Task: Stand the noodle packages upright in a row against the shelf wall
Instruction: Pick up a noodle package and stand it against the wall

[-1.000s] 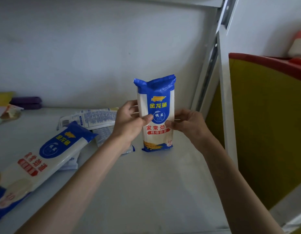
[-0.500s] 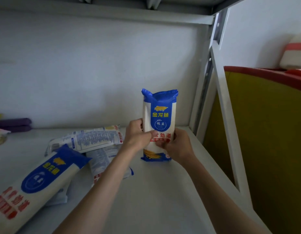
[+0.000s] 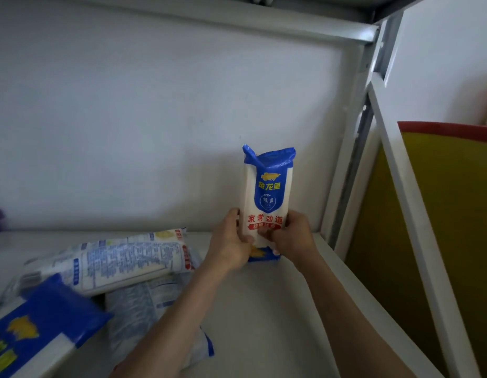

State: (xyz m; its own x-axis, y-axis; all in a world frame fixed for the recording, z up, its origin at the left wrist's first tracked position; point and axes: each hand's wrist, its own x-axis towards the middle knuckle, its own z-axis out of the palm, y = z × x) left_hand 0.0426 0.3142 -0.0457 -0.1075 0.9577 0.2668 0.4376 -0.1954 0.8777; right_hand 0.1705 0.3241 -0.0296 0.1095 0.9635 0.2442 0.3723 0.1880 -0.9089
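1. Upright noodle package [image 3: 268,203], blue top, white body, red lettering. It stands on its blue bottom edge on the shelf board [image 3: 278,309], near the shelf's right rear corner. Whether its back touches the shelf wall [image 3: 155,118] cannot be told from this angle.
2. Left hand [image 3: 231,242] wraps the upright noodle package's lower left side; right hand [image 3: 290,238] wraps its lower right side. Both hands are closed on it, thumbs across the front below the red text.
3. Left of the upright noodle package: one flat package [image 3: 114,261] lying label-back up, a second flat package [image 3: 155,317] partly under it, and a blue-ended package [image 3: 37,334] at the frame's lower-left corner. All three are down, none upright.
4. Right of the upright noodle package: the metal shelf post [image 3: 357,159], then a yellow panel [image 3: 441,227] with a red top edge.
5. Step, as judged: seating the first package of the row; three lying ones left.
6. Next move calls for pressing the base flat, easing the grip to check it stays up, then reaching left for the top flat package. Risk: tall narrow bag may topple forward on release.
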